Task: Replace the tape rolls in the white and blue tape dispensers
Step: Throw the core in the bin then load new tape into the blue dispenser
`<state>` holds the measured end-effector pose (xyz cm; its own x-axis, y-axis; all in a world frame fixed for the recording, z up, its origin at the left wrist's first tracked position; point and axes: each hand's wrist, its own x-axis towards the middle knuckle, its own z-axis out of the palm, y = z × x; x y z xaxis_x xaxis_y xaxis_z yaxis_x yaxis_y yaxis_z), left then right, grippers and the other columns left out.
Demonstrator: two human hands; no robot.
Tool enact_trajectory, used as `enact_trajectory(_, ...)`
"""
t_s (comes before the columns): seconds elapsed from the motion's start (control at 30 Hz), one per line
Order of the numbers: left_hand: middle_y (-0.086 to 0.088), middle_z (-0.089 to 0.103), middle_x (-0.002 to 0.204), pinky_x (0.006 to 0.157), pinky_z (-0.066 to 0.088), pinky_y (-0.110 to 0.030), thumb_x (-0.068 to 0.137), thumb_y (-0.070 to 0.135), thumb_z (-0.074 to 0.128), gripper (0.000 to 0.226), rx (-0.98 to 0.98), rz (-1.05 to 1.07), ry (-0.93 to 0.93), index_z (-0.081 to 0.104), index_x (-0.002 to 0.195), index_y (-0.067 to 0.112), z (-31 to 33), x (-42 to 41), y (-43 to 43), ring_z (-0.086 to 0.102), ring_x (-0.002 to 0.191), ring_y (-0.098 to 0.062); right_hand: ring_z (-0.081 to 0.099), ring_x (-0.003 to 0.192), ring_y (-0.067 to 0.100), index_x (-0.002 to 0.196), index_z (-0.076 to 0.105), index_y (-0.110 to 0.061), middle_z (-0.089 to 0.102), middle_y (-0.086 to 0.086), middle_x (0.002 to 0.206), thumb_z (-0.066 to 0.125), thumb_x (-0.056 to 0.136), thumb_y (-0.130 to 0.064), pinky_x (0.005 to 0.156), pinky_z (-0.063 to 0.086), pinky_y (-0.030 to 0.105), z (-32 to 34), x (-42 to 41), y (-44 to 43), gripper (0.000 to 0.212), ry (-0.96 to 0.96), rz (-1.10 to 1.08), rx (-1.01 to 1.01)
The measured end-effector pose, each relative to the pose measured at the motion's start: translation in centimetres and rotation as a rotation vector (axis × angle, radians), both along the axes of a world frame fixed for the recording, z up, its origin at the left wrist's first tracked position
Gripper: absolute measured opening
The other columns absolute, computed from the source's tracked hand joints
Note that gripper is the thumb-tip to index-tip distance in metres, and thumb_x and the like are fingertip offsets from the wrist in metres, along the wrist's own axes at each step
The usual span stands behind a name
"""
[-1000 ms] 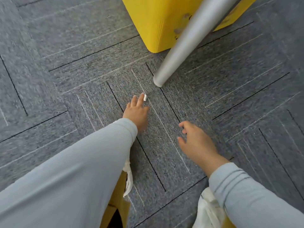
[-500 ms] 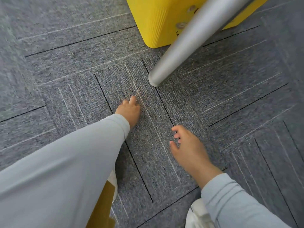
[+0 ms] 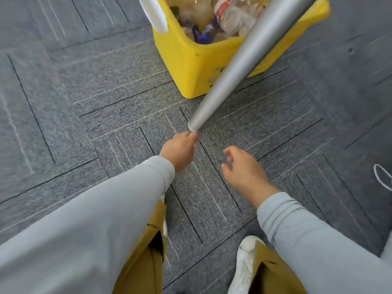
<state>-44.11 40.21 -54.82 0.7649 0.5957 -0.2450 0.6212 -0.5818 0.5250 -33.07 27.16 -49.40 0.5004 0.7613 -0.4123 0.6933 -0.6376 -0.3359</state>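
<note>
No tape dispenser or tape roll is in view; I am looking down at grey carpet tiles [image 3: 84,107]. My left hand [image 3: 179,150] reaches forward in a fist, knuckles touching the foot of a slanted metal leg [image 3: 244,56]. Its fingers are curled under and hide whatever they hold; the small white piece that lay at its fingertips no longer shows on the carpet. My right hand [image 3: 244,168] hovers beside it, a little nearer to me, with fingers apart and loosely curled, holding nothing.
A yellow bin [image 3: 191,66] filled with plastic bottles stands just behind the metal leg, a white handle [image 3: 156,13] on its left rim. My white shoe [image 3: 244,264] and mustard trousers [image 3: 144,262] are at the bottom. A thin white loop [image 3: 381,177] lies at the right edge.
My left hand closed over the small white piece on the carpet and curled into a fist. The view tilted up, revealing the bin's contents. My right hand stayed open.
</note>
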Motion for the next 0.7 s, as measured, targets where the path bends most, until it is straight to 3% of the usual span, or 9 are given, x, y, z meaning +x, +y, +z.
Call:
enact_trajectory(0.07,-0.013,0.061,0.107,0.068,0.049,-0.038,0.092,0.009,0.039,0.027,-0.053,0.1,-0.106,0.045,0.119,0.011,5.0,-0.1,-0.1,0.056,0.081,-0.025,0.053,0.1,0.023,0.116,0.048,-0.019,0.056,0.003,0.113,0.053,0.088,-0.023,0.08,0.047,0.037,3.1,-0.9,-0.3,0.029,-0.02,0.02,0.04)
enact_trajectory(0.13,-0.015,0.061,0.109,0.068,0.045,-0.037,0.093,0.014,0.039,0.026,-0.061,0.166,-0.18,0.045,0.118,0.01,10.1,-1.2,-0.6,0.057,0.084,-0.028,0.053,0.1,0.024,0.114,0.048,-0.018,0.056,0.004,0.113,0.052,0.088,-0.023,0.082,0.049,0.039,7.0,-1.7,-0.7,0.027,-0.043,0.033,0.094)
enact_trajectory(0.3,-0.013,0.056,0.112,0.079,0.043,-0.036,0.092,0.018,0.045,0.025,0.029,0.049,-0.264,0.047,0.115,0.01,21.4,-5.6,-3.2,0.053,0.098,-0.029,0.053,0.1,0.024,0.113,0.05,-0.016,0.057,0.004,0.112,0.052,0.088,-0.022,0.075,0.045,0.035,18.2,-3.2,-1.9,0.025,-0.124,0.054,0.285)
enact_trajectory(0.53,-0.003,0.053,0.105,0.072,0.046,-0.032,0.083,0.018,0.055,0.025,0.228,0.019,-0.495,0.053,0.108,0.019,35.1,-8.3,-8.8,0.056,0.087,-0.024,0.059,0.093,0.025,0.106,0.055,-0.016,0.062,0.004,0.102,0.053,0.087,-0.021,0.068,0.041,0.029,32.6,-5.0,-9.0,0.02,-0.242,0.055,0.496)
enact_trajectory(0.7,-0.003,0.057,0.102,0.076,0.048,-0.038,0.079,0.018,0.058,0.03,0.343,-0.088,-0.605,0.051,0.108,0.018,44.3,-6.4,-13.9,0.055,0.09,-0.023,0.061,0.081,0.022,0.103,0.056,-0.018,0.066,0.001,0.088,0.052,0.087,-0.022,0.069,0.049,0.034,39.6,-5.6,-16.1,0.017,-0.357,-0.001,0.621)
